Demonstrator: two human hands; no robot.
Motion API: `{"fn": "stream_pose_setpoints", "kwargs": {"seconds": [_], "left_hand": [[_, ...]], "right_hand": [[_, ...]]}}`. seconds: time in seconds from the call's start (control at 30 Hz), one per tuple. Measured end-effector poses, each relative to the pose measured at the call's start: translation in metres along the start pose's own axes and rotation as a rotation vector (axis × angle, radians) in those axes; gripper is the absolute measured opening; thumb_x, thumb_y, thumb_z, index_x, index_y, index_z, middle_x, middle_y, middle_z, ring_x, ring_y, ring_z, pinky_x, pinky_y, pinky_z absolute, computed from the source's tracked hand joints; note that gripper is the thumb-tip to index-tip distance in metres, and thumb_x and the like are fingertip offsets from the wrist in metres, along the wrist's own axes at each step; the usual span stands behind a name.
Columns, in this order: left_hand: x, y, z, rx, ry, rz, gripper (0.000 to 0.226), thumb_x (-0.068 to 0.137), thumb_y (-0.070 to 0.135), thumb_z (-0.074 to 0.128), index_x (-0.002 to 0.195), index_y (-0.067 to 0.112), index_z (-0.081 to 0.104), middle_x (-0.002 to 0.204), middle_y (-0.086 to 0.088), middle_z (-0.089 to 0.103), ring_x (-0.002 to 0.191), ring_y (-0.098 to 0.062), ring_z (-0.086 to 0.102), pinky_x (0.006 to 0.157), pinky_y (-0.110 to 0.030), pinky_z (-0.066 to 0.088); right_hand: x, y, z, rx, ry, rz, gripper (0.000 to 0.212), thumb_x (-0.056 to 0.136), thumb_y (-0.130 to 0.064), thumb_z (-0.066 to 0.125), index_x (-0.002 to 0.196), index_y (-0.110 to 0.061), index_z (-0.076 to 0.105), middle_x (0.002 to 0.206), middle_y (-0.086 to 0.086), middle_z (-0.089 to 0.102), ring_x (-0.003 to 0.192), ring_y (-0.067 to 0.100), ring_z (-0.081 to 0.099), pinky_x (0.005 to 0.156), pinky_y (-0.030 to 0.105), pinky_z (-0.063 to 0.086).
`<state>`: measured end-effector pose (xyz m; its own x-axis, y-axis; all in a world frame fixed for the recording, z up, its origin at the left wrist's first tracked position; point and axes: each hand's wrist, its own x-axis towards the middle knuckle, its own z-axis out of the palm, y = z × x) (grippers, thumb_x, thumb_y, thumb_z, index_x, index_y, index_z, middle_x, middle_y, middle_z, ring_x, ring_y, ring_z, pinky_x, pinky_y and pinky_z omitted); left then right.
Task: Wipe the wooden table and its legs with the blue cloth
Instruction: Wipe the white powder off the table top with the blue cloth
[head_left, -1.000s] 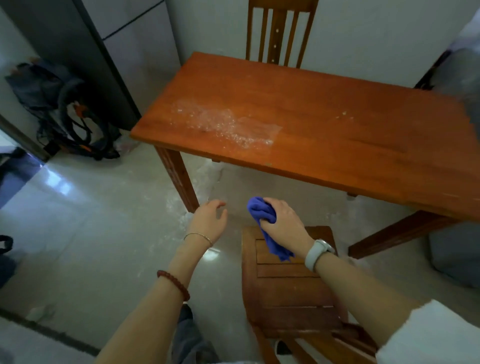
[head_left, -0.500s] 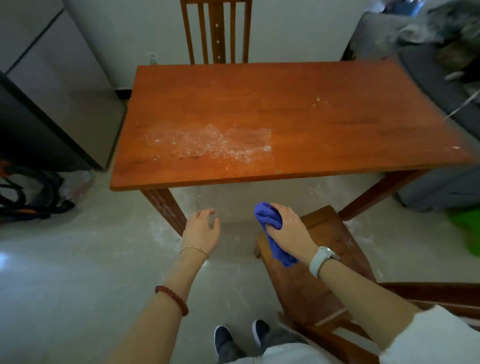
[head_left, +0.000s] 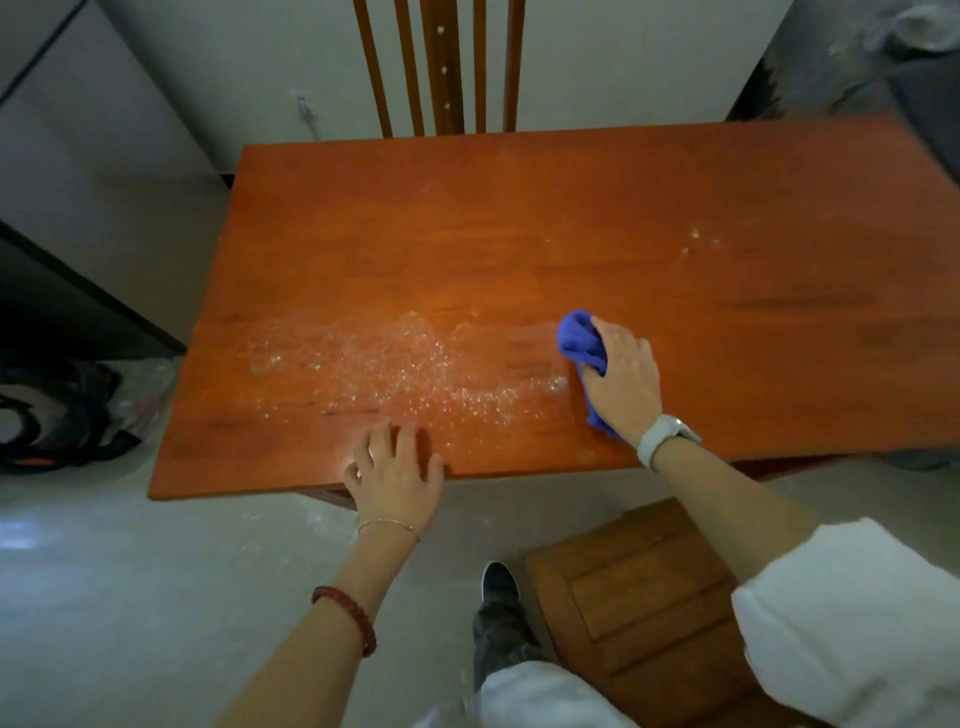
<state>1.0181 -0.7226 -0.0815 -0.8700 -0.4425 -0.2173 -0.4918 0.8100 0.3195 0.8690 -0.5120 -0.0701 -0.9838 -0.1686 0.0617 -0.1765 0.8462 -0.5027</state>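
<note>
The wooden table (head_left: 519, 234) fills the middle of the view, its top orange-brown. A wide patch of white foamy residue (head_left: 395, 369) lies on its near-left part, and a few pale specks (head_left: 698, 236) sit at the right. My right hand (head_left: 621, 379) grips the bunched blue cloth (head_left: 579, 343) and holds it down on the tabletop at the right end of the foam. My left hand (head_left: 395, 475) rests flat with spread fingers on the table's near edge. The table legs are hidden under the top.
A wooden chair back (head_left: 441, 67) stands against the table's far side. A second wooden chair seat (head_left: 639, 597) is on the floor by my right leg. A dark bag (head_left: 52, 415) lies left of the table, beside a grey cabinet (head_left: 78, 156). Pale tiled floor (head_left: 130, 597) surrounds me.
I have stepped up to the table. My right hand brought the cloth from above the chair onto the tabletop; my left hand went from mid-air to the table's near edge.
</note>
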Motion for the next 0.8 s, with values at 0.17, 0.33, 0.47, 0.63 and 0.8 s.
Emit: {"fn": "stream_pose_setpoints", "kwargs": {"seconds": [0.17, 0.33, 0.47, 0.63, 0.8], "left_hand": [[0.040, 0.000, 0.017, 0.086, 0.050, -0.018, 0.047, 0.087, 0.042, 0.040, 0.128, 0.022, 0.048, 0.139, -0.010, 0.041, 0.130, -0.035, 0.029, 0.101, -0.056, 0.023], [0.042, -0.009, 0.027, 0.123, 0.102, -0.011, 0.051, 0.082, 0.049, 0.031, 0.121, 0.024, 0.053, 0.133, -0.009, 0.048, 0.125, -0.036, 0.036, 0.097, -0.057, 0.027], [0.042, -0.010, 0.032, 0.103, 0.148, -0.023, 0.047, 0.082, 0.047, 0.035, 0.118, 0.024, 0.055, 0.131, -0.008, 0.049, 0.123, -0.033, 0.033, 0.096, -0.055, 0.027], [0.041, -0.011, 0.033, 0.086, 0.191, -0.013, 0.045, 0.082, 0.046, 0.037, 0.116, 0.024, 0.056, 0.129, -0.008, 0.051, 0.122, -0.033, 0.035, 0.095, -0.054, 0.028], [0.042, -0.013, 0.035, 0.090, 0.242, -0.001, 0.044, 0.081, 0.046, 0.040, 0.114, 0.023, 0.058, 0.127, -0.008, 0.053, 0.120, -0.032, 0.037, 0.094, -0.054, 0.030]], "right_hand": [[0.083, 0.023, 0.012, -0.155, 0.006, 0.120, 0.052, 0.090, -0.017, 0.052, 0.139, -0.014, 0.036, 0.141, 0.010, 0.037, 0.121, 0.036, 0.035, 0.094, 0.046, 0.033], [0.126, 0.021, 0.036, -0.150, -0.036, 0.072, 0.047, 0.088, -0.019, 0.049, 0.135, -0.017, 0.043, 0.138, 0.006, 0.040, 0.118, 0.034, 0.037, 0.091, 0.042, 0.035], [0.113, 0.017, 0.047, -0.140, -0.085, -0.261, 0.052, 0.074, -0.028, 0.042, 0.123, -0.017, 0.056, 0.122, 0.008, 0.056, 0.099, 0.038, 0.050, 0.076, 0.044, 0.044], [0.013, 0.010, 0.052, -0.020, -0.330, -0.681, 0.054, 0.067, -0.028, 0.047, 0.121, -0.027, 0.050, 0.117, 0.003, 0.059, 0.095, 0.026, 0.045, 0.071, 0.038, 0.043], [-0.050, -0.001, 0.049, 0.294, -0.533, -0.769, 0.046, 0.074, -0.017, 0.052, 0.119, -0.025, 0.055, 0.118, 0.001, 0.058, 0.096, 0.020, 0.042, 0.077, 0.035, 0.042]]}}
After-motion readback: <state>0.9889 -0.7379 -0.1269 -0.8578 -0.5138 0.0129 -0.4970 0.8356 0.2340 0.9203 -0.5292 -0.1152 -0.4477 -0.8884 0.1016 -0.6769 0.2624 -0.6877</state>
